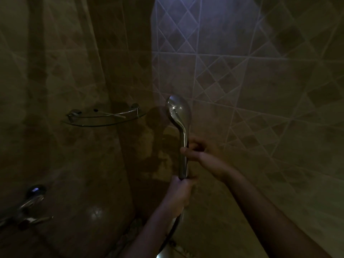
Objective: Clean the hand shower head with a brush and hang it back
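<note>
A chrome hand shower head point(179, 112) stands upright in the middle of the dim head view, its shiny back turned to me. My left hand point(181, 192) grips the bottom of its handle, where the hose point(172, 231) hangs down. My right hand point(202, 153) holds the handle higher up, fingers curled round it from the right. No brush shows anywhere in view.
A glass corner shelf point(104, 118) on chrome brackets hangs at the left, level with the shower head. A chrome tap point(30, 203) juts from the wall at the lower left. Brown tiled walls close in all round, with a lit patch at the top middle.
</note>
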